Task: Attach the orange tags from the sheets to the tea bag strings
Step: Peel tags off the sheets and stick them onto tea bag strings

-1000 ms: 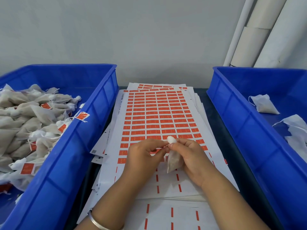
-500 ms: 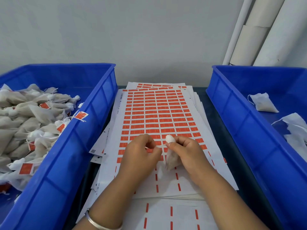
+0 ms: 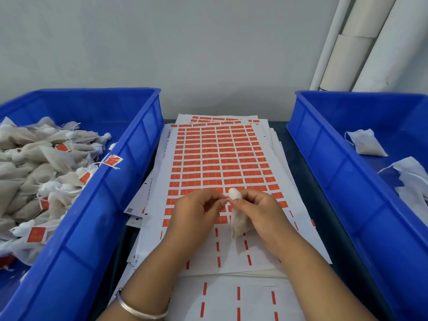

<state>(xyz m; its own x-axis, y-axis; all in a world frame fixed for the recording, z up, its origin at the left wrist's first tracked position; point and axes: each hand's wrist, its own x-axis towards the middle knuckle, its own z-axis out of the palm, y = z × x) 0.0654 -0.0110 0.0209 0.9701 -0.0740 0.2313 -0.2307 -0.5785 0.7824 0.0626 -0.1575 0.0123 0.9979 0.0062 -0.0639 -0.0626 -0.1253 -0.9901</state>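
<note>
I see two blue bins, a left bin [image 3: 129, 181] and a right bin [image 3: 324, 163], a grey wall [image 3: 185, 47], and what look like pale pipes [image 3: 361, 42].

Left blue bin [image 3: 129, 205] cut off by left and bottom edges; its pile of tagged tea bags [image 3: 34, 172] runs out of frame left. Right blue bin [image 3: 328, 172] cut by right edge, loose white bags [image 3: 412, 181] inside partly out of frame. Print on the orange tags [image 3: 222, 163] too small to read. Tea bag [image 3: 239, 224] mostly hidden behind the right hand [image 3: 261, 212]. Whatever the left hand [image 3: 196, 209] pinches is too small to tell; string not discernible. Lower sheets [image 3: 148, 193] hidden under the top sheet. White pipes [image 3: 361, 42] cut by top edge.
</note>
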